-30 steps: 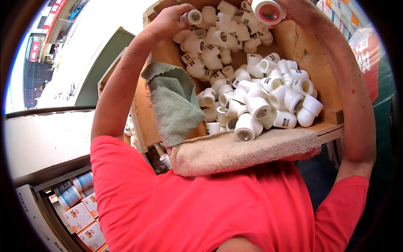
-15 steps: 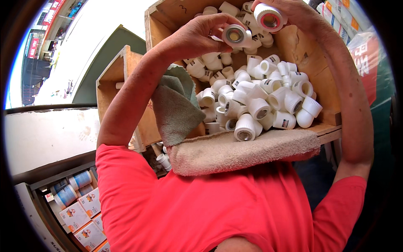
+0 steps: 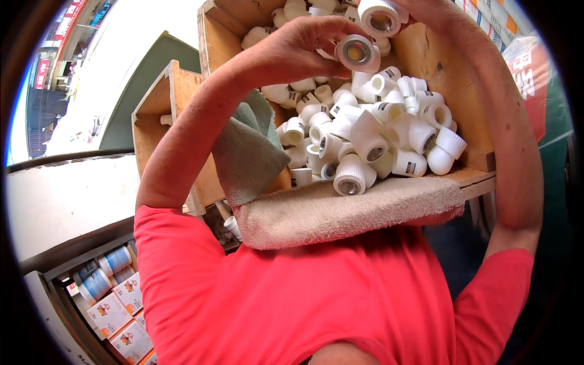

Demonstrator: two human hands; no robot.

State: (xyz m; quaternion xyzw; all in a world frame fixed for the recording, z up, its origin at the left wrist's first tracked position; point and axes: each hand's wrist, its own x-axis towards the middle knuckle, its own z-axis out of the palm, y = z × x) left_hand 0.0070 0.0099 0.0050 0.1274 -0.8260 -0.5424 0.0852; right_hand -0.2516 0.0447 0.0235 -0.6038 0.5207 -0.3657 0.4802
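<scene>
My left hand (image 3: 310, 45) is closed round a white plastic pipe fitting (image 3: 358, 53), whose metal-rimmed socket faces me. Beside it, near the top edge, my right hand (image 3: 420, 11) grips another white pipe fitting (image 3: 380, 18), also with its round opening turned my way. The two held fittings are close together; I cannot tell whether they touch. Both are above a heap of loose white pipe fittings (image 3: 395, 125), mostly elbows, several with metal inserts. The heap lies in a wooden bin (image 3: 438, 67). Part of my right hand's fingers is hidden behind its fitting.
A beige towel (image 3: 353, 213) covers the bin's near edge, and a grey-green cloth (image 3: 246, 158) hangs over its left corner. Left of it stands a smaller wooden box (image 3: 149, 121). Boxes (image 3: 109, 313) and blue-labelled rolls (image 3: 94, 286) sit on a shelf at lower left.
My left hand has shifted slightly right with its fitting, and the right hand's fitting has moved up and a little left. The bin appears slightly further left and higher in view.
</scene>
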